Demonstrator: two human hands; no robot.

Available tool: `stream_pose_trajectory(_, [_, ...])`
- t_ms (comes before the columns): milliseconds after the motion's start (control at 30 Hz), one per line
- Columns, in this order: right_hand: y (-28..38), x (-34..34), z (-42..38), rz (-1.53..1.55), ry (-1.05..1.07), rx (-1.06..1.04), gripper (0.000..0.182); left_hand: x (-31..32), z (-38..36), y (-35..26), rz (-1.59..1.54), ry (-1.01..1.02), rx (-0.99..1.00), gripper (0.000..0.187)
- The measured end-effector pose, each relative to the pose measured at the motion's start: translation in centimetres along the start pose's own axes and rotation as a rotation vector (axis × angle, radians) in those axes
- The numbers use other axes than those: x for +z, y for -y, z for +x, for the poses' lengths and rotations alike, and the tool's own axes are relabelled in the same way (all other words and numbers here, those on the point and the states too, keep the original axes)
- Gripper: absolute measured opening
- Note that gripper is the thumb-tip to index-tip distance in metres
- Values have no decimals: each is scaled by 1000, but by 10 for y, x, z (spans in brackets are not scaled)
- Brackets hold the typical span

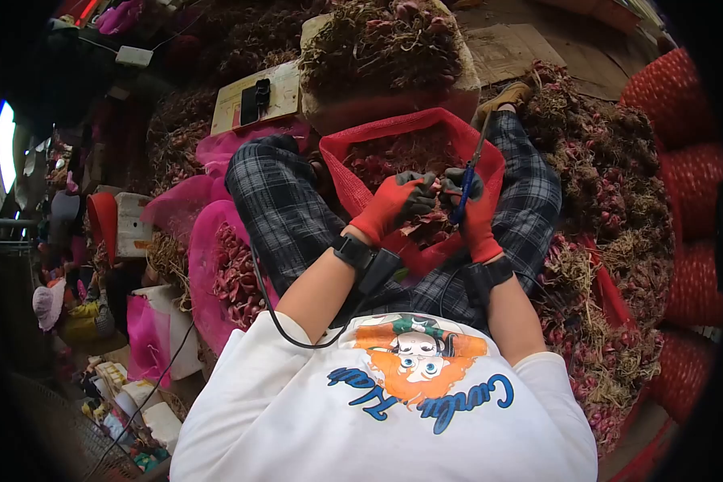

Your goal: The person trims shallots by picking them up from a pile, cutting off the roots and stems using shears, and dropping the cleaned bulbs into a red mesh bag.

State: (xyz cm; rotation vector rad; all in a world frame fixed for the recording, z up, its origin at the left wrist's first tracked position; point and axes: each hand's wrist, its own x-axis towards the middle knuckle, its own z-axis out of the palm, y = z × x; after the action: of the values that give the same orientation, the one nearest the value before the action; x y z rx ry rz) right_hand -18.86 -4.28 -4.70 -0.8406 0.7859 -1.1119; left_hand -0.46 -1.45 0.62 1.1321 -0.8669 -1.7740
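Note:
Over a red mesh sack (349,173) between the legs, both hands wear red gloves with dark grey fingers. My left hand (402,199) is closed, its fingertips pinching something small, pale and partly hidden, perhaps a shallot. Close on its right, my right hand (475,205) is wrapped round the blue handles of scissors (464,193), whose blades point up and away. Loose shallots (406,157) and dry skins lie inside the sack. The two hands almost touch at the fingertips.
A block heaped with dried shallot bunches (386,48) stands ahead. More bunches (610,201) cover the right side, beside stacked full red sacks (695,185). At left are a pink mesh bag of shallots (237,273) and a board (277,100) with a black device. Cables hang by my left arm.

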Motion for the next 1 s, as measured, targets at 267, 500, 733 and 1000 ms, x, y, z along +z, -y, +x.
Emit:
stream_pose_trajectory(267, [12, -1, 4, 111, 168, 468, 23, -1, -9, 6, 6, -37, 31, 23])
stream_pose_trajectory(500, [16, 5, 7, -126, 100, 148, 25, -19, 7, 26, -40, -126, -25, 22])
stream_pose_trajectory(733, [3, 7, 4, -344, 79, 91, 27, -12, -1, 21, 42, -24, 73, 27])
stream_pose_trajectory(1000, [17, 7, 5, -206, 172, 79, 28, -5, -1, 14, -50, -122, 99, 36])
